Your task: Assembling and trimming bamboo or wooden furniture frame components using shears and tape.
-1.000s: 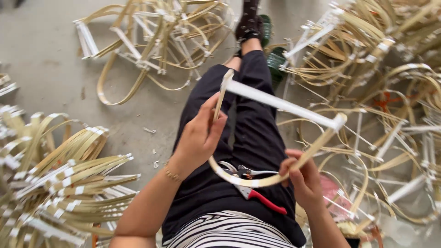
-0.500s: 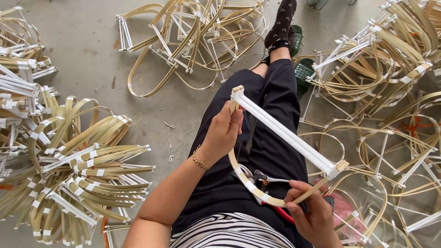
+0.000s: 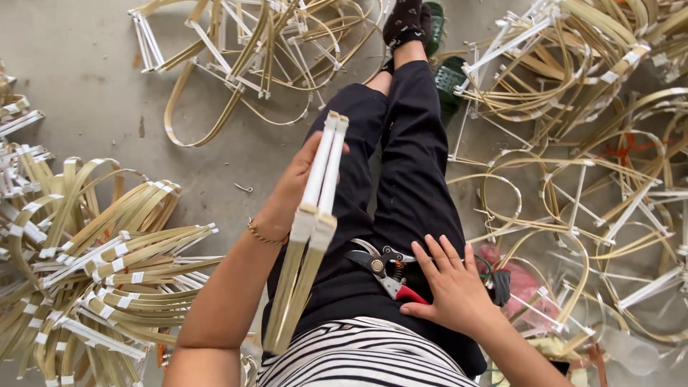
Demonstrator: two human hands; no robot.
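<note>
My left hand (image 3: 295, 188) grips a bamboo frame (image 3: 309, 229), a bent strip folded flat against white bars, held edge-on above my lap. Its white end points away from me and its bamboo end hangs toward my striped shirt. My right hand (image 3: 453, 287) lies flat and open on my right thigh, fingers spread, touching the red-handled pruning shears (image 3: 387, 271) that rest on my black trousers.
Piles of finished bamboo frames lie on the concrete floor: a stack at the left (image 3: 86, 265), a loose heap at the top (image 3: 244, 50), and a tangled mass on the right (image 3: 595, 143). My outstretched foot (image 3: 405, 21) reaches the top heap.
The frame was held across my lap by both hands. Now my right hand has let go and dropped onto the shears, and my left hand has turned the frame edge-on.
</note>
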